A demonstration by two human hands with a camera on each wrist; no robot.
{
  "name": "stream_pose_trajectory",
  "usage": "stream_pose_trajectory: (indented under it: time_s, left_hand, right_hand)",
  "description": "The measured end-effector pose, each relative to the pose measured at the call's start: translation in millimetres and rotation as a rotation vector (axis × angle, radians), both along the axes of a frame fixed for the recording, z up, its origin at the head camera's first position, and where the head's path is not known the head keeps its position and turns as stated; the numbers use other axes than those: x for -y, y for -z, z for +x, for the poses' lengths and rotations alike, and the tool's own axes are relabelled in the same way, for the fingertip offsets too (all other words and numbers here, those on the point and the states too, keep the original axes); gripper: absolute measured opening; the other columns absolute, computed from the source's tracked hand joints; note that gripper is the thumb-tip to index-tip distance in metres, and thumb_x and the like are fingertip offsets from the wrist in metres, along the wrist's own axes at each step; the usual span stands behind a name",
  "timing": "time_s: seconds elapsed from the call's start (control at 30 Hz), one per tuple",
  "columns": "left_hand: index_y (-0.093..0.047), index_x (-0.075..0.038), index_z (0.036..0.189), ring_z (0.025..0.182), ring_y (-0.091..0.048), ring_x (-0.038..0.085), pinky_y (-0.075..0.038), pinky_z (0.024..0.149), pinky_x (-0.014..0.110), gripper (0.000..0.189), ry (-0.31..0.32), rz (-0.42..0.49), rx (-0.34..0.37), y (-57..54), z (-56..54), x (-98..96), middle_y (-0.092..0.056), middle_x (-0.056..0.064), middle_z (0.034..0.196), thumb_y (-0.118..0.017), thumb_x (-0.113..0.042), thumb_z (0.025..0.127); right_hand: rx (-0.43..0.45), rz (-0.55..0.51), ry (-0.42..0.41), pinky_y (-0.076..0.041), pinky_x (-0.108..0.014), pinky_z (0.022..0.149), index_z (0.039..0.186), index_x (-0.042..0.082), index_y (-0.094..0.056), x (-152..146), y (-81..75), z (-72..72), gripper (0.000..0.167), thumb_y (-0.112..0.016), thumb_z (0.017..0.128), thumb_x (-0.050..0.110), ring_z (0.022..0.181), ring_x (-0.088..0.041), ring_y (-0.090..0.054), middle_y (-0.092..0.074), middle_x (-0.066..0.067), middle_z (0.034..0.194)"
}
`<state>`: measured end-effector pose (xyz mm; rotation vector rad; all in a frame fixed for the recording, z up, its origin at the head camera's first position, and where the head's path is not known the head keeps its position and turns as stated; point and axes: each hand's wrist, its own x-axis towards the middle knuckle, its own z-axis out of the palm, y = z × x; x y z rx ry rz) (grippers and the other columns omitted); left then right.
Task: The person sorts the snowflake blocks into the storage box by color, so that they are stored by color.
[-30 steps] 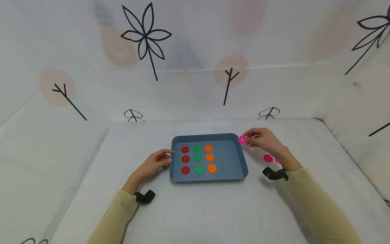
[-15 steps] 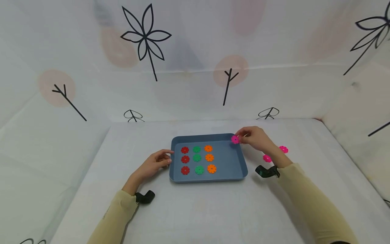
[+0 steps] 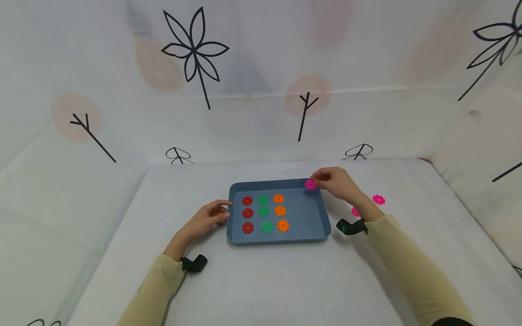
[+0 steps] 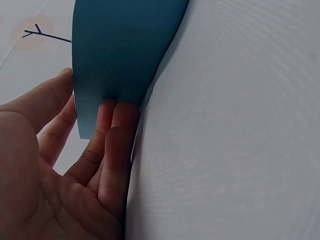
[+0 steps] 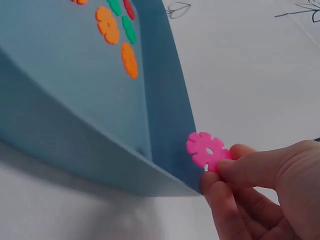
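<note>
In the head view, my right hand (image 3: 336,184) pinches a pink flower-shaped disc (image 3: 310,184) between thumb and fingers, over the far right corner of a blue-grey tray (image 3: 307,222). The right wrist view has this disc (image 5: 208,150) upright near the tray's corner, its notched edge and centre hole showing. My left hand (image 3: 210,218) is at the tray's left side. Seen from the left wrist, its fingertips (image 4: 125,112) touch the tray's outer wall (image 4: 120,50). Inside the tray are columns of red discs (image 3: 248,213), green discs (image 3: 263,211) and orange discs (image 3: 280,210).
Right of the tray on the white tabletop (image 3: 277,285) lie a pink disc (image 3: 379,199) and another pink disc (image 3: 355,212), partly hidden by my right wrist. Behind the table rises a pale wall cloth (image 3: 253,127) with plant drawings.
My right hand has carried the pink disc leftward from outside the tray's right rim to above its far right corner. The left hand stays in place.
</note>
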<state>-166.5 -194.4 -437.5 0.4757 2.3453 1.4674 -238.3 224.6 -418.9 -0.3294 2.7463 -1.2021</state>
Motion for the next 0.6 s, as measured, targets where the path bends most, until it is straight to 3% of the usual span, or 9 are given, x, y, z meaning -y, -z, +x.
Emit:
stream_pose_trajectory:
  time_s: [0.43,0.6]
  left_hand:
    - [-0.053,0.001,0.138,0.092,-0.06,0.033,-0.046,0.073,0.036,0.041,-0.004,0.006,0.007,1.1,0.2,0.0,-0.062,0.01,0.105,-0.06,-0.014,0.1]
    - [-0.053,0.001,0.138,0.092,-0.06,0.033,-0.046,0.073,0.037,0.04,0.002,-0.005,-0.008,-1.7,1.1,-0.2,-0.062,0.01,0.105,-0.06,-0.013,0.101]
  right_hand:
    - [-0.03,-0.004,-0.038,-0.05,-0.046,0.088,0.107,0.007,-0.076,19,5.5,-9.9,0.016,-0.07,0.093,0.011,0.097,-0.028,-0.063,-0.072,-0.01,0.104]
    - [-0.015,-0.034,-0.065,-0.051,-0.04,0.081,0.107,0.006,-0.076,27,6.7,-11.8,0.016,-0.07,0.093,0.011,0.089,-0.025,-0.063,-0.072,-0.01,0.104]
